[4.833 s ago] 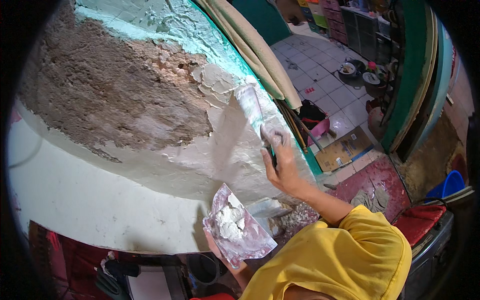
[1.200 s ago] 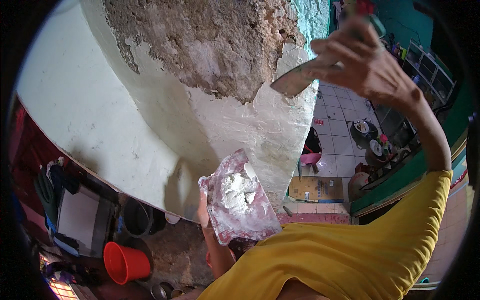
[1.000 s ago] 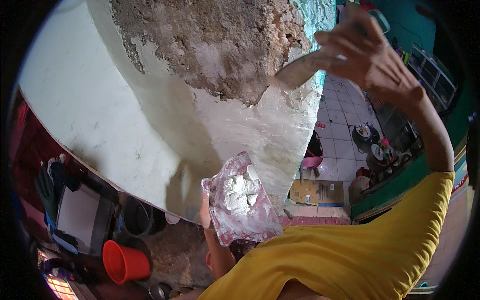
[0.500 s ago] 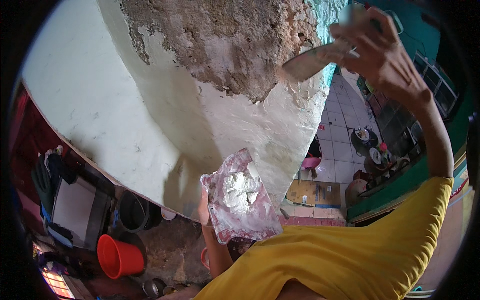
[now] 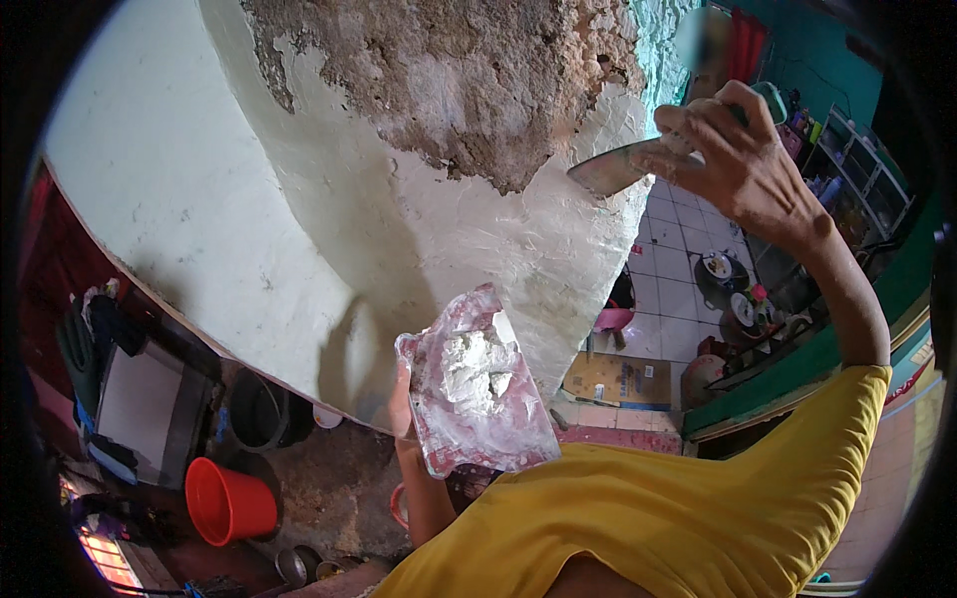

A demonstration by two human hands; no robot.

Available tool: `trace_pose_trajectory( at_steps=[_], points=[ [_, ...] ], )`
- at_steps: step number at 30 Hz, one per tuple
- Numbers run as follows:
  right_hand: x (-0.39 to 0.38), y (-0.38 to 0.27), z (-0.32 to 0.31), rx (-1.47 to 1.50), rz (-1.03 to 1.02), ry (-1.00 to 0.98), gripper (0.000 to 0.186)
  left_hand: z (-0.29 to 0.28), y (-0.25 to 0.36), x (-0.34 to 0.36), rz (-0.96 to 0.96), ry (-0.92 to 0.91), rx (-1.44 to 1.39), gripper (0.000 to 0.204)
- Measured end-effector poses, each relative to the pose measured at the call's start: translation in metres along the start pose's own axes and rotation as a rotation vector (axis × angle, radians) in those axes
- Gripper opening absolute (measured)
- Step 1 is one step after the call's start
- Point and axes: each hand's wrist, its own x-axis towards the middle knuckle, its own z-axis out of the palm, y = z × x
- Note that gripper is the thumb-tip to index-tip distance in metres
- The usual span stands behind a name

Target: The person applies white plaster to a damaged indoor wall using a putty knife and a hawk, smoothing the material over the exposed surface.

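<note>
My right hand (image 5: pixel 746 171) is raised at the upper right, its fingers closed round a putty knife. The broad blade (image 5: pixel 608 171) lies against or just over the wall's right edge, on white filler below the rough patch; contact is hard to tell. My left hand (image 5: pixel 401 404) grips the left side of a reddish, smeared board (image 5: pixel 503 444) at the lower middle, mostly hidden behind it. A lumpy heap of white putty (image 5: pixel 474 371) sits on this board. Behind both hands stands a white-coated wall (image 5: pixel 478 234) with bare, crumbling brown masonry (image 5: pixel 469 95) at its top.
Left of the wall's lower edge stand a red bucket (image 5: pixel 229 501) and a black tub (image 5: pixel 261 414). Beyond its right edge lie a tiled floor (image 5: pixel 673 254), a flat cardboard piece (image 5: pixel 618 381) and several kitchen things. Flaking turquoise paint (image 5: pixel 666 50) runs along the corner.
My right hand and the putty knife have come down along the wall's right edge, from beside the bare masonry to the white filler below. My left hand still holds the board.
</note>
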Motion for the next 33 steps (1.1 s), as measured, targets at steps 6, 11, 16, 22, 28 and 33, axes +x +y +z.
trace_pose_trajectory(
  at_steps=[6, 11, 16, 22, 28, 33],
  points=[
    [-0.018, 0.029, -0.030, -0.179, 0.120, -0.011, 0.046, -0.013, -0.001, -0.004, 0.069, 0.009, 0.087, 0.045],
    [-0.009, -0.008, -0.009, -0.029, 0.079, 0.050, 0.043, 0.003, -0.001, -0.003, -0.046, 0.079, -0.023, 0.048],
    [-0.005, -0.010, 0.009, -0.012, 0.062, 0.019, 0.031, -0.006, -0.004, 0.000, -0.001, 0.072, -0.016, 0.050],
    [-0.029, 0.018, -0.014, -0.155, 0.213, -0.037, 0.035, -0.016, -0.005, -0.005, 0.006, -0.021, -0.024, 0.050],
    [-0.015, -0.017, 0.004, -0.049, 0.141, -0.007, 0.036, -0.006, -0.003, 0.000, -0.034, 0.072, -0.062, 0.050],
    [-0.017, -0.007, 0.011, -0.119, 0.151, -0.023, 0.033, -0.016, -0.003, 0.002, 0.002, -0.079, 0.028, 0.050]
  ],
)
